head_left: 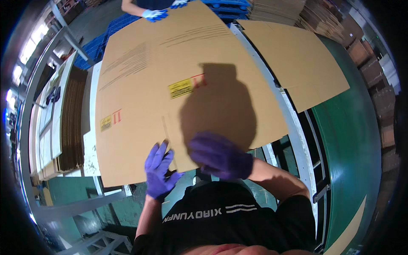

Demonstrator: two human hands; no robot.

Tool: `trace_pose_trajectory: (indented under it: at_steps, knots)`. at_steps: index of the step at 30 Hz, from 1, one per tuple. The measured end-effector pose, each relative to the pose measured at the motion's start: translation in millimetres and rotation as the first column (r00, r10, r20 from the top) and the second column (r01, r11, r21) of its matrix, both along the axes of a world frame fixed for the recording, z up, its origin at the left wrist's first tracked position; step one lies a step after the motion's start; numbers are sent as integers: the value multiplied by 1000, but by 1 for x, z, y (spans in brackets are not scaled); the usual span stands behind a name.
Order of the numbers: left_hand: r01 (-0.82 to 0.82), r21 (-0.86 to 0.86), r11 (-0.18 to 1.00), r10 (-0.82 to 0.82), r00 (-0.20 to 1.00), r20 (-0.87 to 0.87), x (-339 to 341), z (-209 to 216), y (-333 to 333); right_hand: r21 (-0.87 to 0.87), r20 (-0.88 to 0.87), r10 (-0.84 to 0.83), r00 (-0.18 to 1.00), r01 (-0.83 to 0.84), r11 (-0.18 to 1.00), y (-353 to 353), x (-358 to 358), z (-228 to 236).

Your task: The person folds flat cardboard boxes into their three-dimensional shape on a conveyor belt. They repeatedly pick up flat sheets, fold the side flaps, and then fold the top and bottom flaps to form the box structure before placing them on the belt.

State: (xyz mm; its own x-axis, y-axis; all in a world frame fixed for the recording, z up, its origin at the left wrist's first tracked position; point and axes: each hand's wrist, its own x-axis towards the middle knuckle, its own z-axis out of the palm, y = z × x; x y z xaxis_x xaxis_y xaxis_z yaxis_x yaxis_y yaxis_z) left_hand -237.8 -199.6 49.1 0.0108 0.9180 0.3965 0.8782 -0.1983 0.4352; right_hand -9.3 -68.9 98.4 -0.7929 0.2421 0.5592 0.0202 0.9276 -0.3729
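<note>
A large flat brown cardboard sheet [144, 97] with printed lines, yellow labels and red marks lies in front of me. My left hand [159, 170], in a purple glove with dark fingertips, rests at its near edge by a slot, fingers spread and the thumb apart. My right hand [219, 155], in a matching purple glove, is over the near edge right of the slot. It is slightly blurred, with its fingers stretched leftward; whether it touches the cardboard I cannot tell. Neither hand shows a grip on anything. A round shadow darkens the sheet beyond my right hand.
At the far edge, a person's blue-and-white gloved hand [155, 15] rests on the sheet. Another cardboard sheet [293, 59] lies right, across a metal rail [272, 76] and green surface [350, 140]. Stacked cardboard [71, 123] stands left, inside a metal frame [26, 123]. Blue pallets [227, 9] are behind.
</note>
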Motion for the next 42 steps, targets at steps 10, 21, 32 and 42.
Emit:
trace_pose_trajectory:
  at_steps: [10,21,32,42]
  knots:
    - [-105,-370,923,28,978,-209,18,42,12,-116,-142,-986,92,987,109,211,385,-186]
    - [-325,-506,799,233,943,-238,22,31,2,494,490,-867,-88,848,193,330,482,-325]
    - [-260,-517,816,201,965,-169,18,27,-1,72,90,-734,673,731,678,165,378,-20]
    - [-270,-516,813,172,958,-230,17,30,-2,-948,-118,-988,99,286,142,297,521,-281]
